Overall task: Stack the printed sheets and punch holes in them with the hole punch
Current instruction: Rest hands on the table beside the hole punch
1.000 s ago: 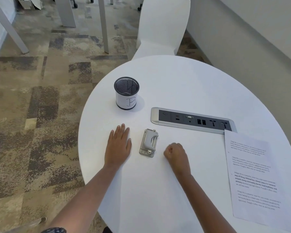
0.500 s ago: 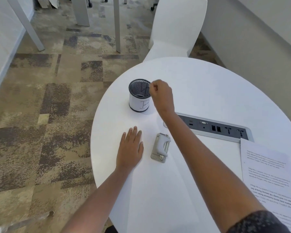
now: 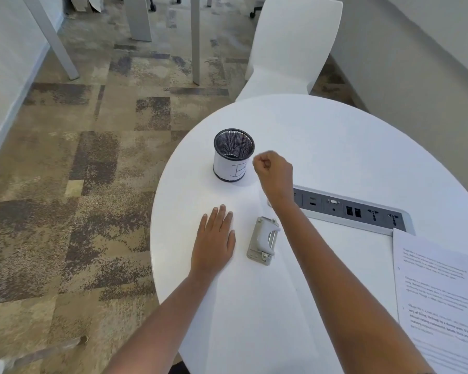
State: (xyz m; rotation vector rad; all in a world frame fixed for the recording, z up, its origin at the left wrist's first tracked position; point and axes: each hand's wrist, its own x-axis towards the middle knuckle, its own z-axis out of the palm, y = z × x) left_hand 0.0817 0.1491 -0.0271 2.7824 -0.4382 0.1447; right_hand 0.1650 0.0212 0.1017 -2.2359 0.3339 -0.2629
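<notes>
Printed sheets (image 3: 438, 306) are cut off by the right and bottom frame edges, so the sheet count cannot be told; their text is too blurred to be read; they are laid flat at the table's right side, top corner just beside the socket panel (image 3: 349, 211); the panel's left end is hidden behind the right forearm; the mesh pen cup (image 3: 233, 155) interior is dark, contents not made out. Hole punch (image 3: 264, 240) is set flat on the round white table (image 3: 335, 147), between the two forearms, well apart from the sheets, with open tabletop between them; a white chair (image 3: 289, 49) is set at the far rim. Left hand (image 3: 215, 244) is laid palm-down just left of the punch, fingers straight, not touching it; right hand (image 3: 274, 171) is raised just right of the cup, clenched into a fist; nothing is seen in the grip.
</notes>
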